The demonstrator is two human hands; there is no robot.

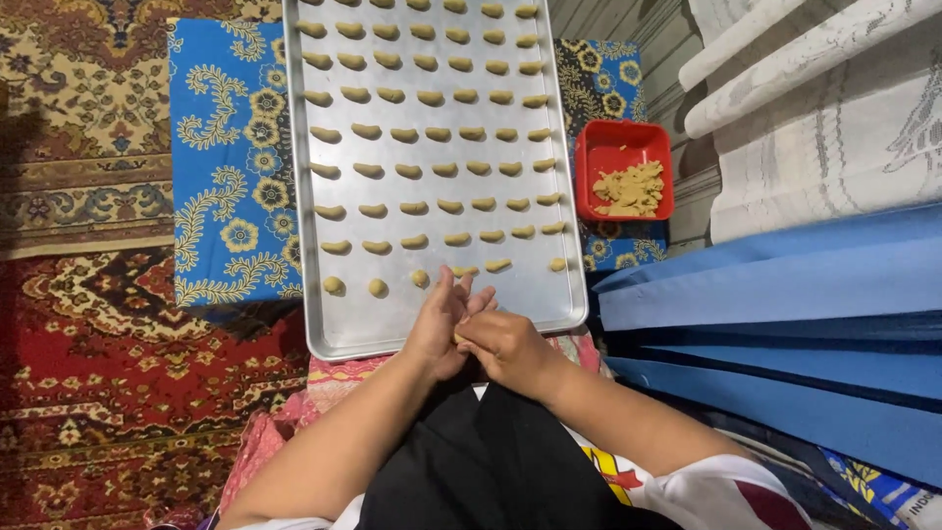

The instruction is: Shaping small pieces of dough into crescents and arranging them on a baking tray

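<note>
We see a patterned red and beige carpet [88, 324] covering the floor, and on it a blue cloth with yellow floral print [221, 177]. On that cloth lies a large rectangular silver metal baking tray [549, 304], filled with rows of small curved tan dough pieces [422, 132]. To the tray's right sits a square red plastic container [601, 147] holding a heap of tan dough [630, 188]. At the tray's near edge our left hand [437, 329] and right hand [502, 348] press together, closed around a small bit of dough [457, 339] that barely shows between them.
</note>
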